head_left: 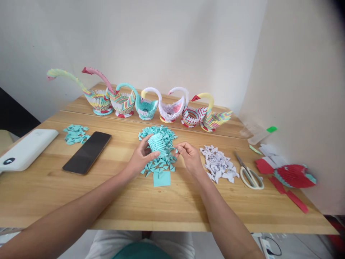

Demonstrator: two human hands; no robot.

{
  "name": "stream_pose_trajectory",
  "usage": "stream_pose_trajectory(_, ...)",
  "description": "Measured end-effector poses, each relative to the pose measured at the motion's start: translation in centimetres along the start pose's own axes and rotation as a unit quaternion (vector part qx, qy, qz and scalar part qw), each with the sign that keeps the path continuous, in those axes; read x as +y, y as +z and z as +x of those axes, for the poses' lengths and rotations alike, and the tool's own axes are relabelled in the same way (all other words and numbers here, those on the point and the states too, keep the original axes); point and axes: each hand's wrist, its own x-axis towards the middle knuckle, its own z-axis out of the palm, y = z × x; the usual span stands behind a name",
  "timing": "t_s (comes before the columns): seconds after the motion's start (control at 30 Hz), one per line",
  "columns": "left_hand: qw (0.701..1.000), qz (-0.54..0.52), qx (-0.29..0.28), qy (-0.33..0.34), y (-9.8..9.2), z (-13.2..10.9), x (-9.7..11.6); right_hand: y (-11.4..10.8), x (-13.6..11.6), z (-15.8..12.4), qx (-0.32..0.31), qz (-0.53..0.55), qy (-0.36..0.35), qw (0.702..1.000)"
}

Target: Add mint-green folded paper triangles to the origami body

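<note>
My left hand (142,154) is closed around a partly built turquoise origami piece (158,144), made of interlocked folded paper units and tilted above the table. To its right, my right hand (188,154) pinches a small turquoise folded paper triangle (176,151) between thumb and fingers, apart from the held piece. Under and behind both hands spreads a heap of loose turquoise paper triangles (155,165). A flat turquoise paper square (162,179) lies at the near side of that heap.
Several finished paper swans (145,108) line the back of the wooden table (129,208). On the left are a black phone (86,153), a white device (29,149) and more turquoise triangles (76,134). White triangles (219,163), scissors (250,176) and a red paper model (295,175) lie right.
</note>
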Motion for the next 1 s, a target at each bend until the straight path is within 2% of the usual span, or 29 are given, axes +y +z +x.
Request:
stream_pose_trajectory(0.37,1.0,0.027,-0.003,0.001,-0.12,-0.01,0.06,0.52,-0.6,-0.12,0.011,0.084,0.055,0.995)
stream_pose_trajectory(0.67,0.999,0.032,-0.007,0.016,-0.48,0.25,-0.72,0.58,-0.31,-0.28,-0.024,0.083,0.037,0.996)
stream_pose_trajectory(1.0,0.999,0.023,-0.028,0.004,0.13,-0.21,0.17,0.72,-0.46,-0.52,-0.022,0.05,0.015,0.998)
